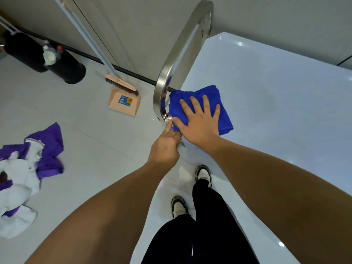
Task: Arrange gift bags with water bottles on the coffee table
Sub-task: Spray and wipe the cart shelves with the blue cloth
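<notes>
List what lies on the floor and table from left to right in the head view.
Purple and white bags → black bins → dustpan → metal table frame → left hand → blue cloth under right hand → bare tabletop.

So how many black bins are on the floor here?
2, both at upper left by the wall: one bin holding bottles and rubbish, the other bin just behind it, cut partly by the frame edge. More may lie out of view.
</notes>
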Motion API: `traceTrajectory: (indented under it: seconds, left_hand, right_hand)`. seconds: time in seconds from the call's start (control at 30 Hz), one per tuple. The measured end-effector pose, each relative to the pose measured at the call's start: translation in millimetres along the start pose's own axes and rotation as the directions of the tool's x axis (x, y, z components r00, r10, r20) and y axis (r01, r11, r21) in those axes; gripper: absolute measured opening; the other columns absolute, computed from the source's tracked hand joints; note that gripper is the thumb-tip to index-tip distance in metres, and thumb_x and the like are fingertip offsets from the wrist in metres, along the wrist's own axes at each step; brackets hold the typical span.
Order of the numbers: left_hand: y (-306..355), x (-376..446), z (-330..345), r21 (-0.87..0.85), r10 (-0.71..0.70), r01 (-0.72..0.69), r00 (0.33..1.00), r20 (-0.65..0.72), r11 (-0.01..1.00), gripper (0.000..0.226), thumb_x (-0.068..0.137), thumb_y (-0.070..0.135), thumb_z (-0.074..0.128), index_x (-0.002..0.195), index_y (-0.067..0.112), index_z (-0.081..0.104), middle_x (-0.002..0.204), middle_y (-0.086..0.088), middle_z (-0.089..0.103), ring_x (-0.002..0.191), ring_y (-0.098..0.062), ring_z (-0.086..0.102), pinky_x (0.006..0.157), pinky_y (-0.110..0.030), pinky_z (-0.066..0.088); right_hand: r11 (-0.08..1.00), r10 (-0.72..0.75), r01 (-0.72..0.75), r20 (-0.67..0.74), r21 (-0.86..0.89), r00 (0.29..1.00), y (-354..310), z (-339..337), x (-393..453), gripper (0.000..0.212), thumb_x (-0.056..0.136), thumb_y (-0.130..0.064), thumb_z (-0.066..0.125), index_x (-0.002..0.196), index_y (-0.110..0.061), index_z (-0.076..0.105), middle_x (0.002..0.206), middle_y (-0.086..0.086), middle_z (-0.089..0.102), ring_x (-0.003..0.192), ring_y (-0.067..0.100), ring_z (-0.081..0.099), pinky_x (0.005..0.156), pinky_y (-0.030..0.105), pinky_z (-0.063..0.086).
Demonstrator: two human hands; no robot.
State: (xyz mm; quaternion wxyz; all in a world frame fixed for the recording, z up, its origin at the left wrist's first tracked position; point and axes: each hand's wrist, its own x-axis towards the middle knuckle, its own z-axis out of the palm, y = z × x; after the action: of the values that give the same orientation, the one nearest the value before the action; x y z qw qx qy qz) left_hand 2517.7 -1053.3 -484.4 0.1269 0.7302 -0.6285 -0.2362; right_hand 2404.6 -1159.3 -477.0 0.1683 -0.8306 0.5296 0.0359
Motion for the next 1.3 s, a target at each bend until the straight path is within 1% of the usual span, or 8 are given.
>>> traceTrajectory:
  seconds: [0.07, 0.2, 0.37, 0.67, 0.83, 1.0, 1.13, 1.3]
  left_hand:
    - [-0.1, -8.0, -8.2, 0.039, 0.050, -0.054, 0.994, 0.094, 0.998, 0.062, 0.088, -0.005, 0.055, 0.146, 0.017, 0.052, 0.165, -0.004, 0.024, 0.153, -0.021, 0.020, 0.104, -0.032, 0.043]
    - [5.3, -14.3, -25.5, -0.079, -0.193, 0.185, 0.976, -0.103, 0.979, 0.043, 0.093, 0.000, 0.056, 0.133, 0.012, 0.063, 0.140, -0.009, 0.060, 0.126, -0.026, 0.057, 0.103, -0.027, 0.040]
    - [0.8, -2.9, -40.1, -0.174, -0.388, 0.354, 0.889, -0.241, 0.919, 0.034, 0.097, 0.009, 0.056, 0.129, 0.013, 0.066, 0.129, -0.006, 0.067, 0.118, -0.024, 0.061, 0.101, -0.026, 0.042]
    - [24.6, 3.3, -41.7, -0.121, -0.189, 0.165, 0.957, -0.220, 0.979, 0.036, 0.095, 0.004, 0.054, 0.129, 0.011, 0.064, 0.124, -0.008, 0.068, 0.109, -0.022, 0.062, 0.088, -0.016, 0.035]
    - [39.4, 18.2, -45.5, -0.104, -0.115, 0.096, 0.975, -0.190, 0.990, 0.035, 0.095, 0.003, 0.052, 0.127, 0.008, 0.065, 0.120, -0.011, 0.067, 0.107, -0.025, 0.062, 0.087, -0.020, 0.038]
    - [56.6, 50.6, -36.4, -0.148, -0.051, 0.020, 0.976, -0.210, 0.989, 0.033, 0.097, 0.006, 0.050, 0.127, 0.009, 0.064, 0.126, -0.007, 0.064, 0.113, -0.021, 0.059, 0.102, -0.031, 0.048]
    - [65.9, 95.7, -30.0, -0.120, -0.003, -0.013, 0.991, -0.131, 0.993, 0.018, 0.091, 0.005, 0.050, 0.101, 0.010, 0.065, 0.103, -0.003, 0.064, 0.092, -0.018, 0.057, 0.084, -0.038, 0.053]
    - [74.3, 151.4, -20.0, -0.138, -0.096, 0.087, 0.994, -0.058, 0.987, 0.042, 0.092, 0.020, 0.045, 0.132, 0.010, 0.056, 0.131, -0.008, 0.061, 0.121, -0.026, 0.054, 0.105, -0.044, 0.046]
  right_hand:
    - [1.000, -0.009, 0.009, 0.014, -0.014, 1.000, 3.5, 0.1, -7.8, 0.073, 0.096, -0.075, 0.019, 0.160, -0.040, 0.011, 0.169, -0.002, 0.012, 0.155, 0.034, -0.002, 0.119, 0.067, 0.000]
    - [0.995, -0.008, 0.009, 0.015, -0.104, 1.000, -0.1, 5.8, -29.3, 0.076, 0.097, -0.072, 0.029, 0.160, -0.037, 0.004, 0.169, 0.002, 0.006, 0.154, 0.038, -0.004, 0.117, 0.071, 0.004]
    - [0.988, 0.041, -0.037, 0.023, -0.149, 0.999, -30.4, 7.9, -19.2, 0.076, 0.100, -0.062, 0.037, 0.159, -0.034, -0.002, 0.167, 0.010, 0.006, 0.151, 0.048, -0.002, 0.112, 0.078, 0.007]
    - [0.982, -0.038, 0.036, -0.006, -0.184, 0.999, -19.1, 7.3, -11.7, 0.079, 0.094, -0.067, 0.045, 0.158, -0.040, 0.008, 0.161, 0.010, 0.020, 0.148, 0.044, 0.013, 0.111, 0.075, 0.016]
    - [0.988, -0.118, 0.117, 0.001, -0.100, 0.993, 19.1, -0.4, -13.9, 0.079, 0.087, -0.080, 0.022, 0.157, -0.044, 0.014, 0.167, 0.000, 0.016, 0.154, 0.037, 0.003, 0.116, 0.072, 0.007]
    - [0.998, 0.042, -0.042, -0.005, -0.036, 0.999, 40.3, -13.0, 13.6, 0.075, 0.094, -0.075, 0.021, 0.159, -0.041, 0.008, 0.170, -0.005, 0.003, 0.155, 0.031, -0.009, 0.118, 0.068, -0.002]
    - [0.988, 0.153, -0.153, -0.020, -0.033, 0.988, 58.9, -21.9, 59.7, 0.076, 0.095, -0.069, 0.026, 0.160, -0.039, 0.004, 0.170, -0.002, -0.001, 0.154, 0.034, -0.012, 0.117, 0.070, -0.003]
    - [0.980, 0.195, -0.197, -0.058, -0.016, 0.979, 73.5, -34.9, 104.4, 0.074, 0.096, -0.068, 0.025, 0.160, -0.037, 0.006, 0.170, -0.001, -0.001, 0.154, 0.036, -0.012, 0.117, 0.070, -0.003]
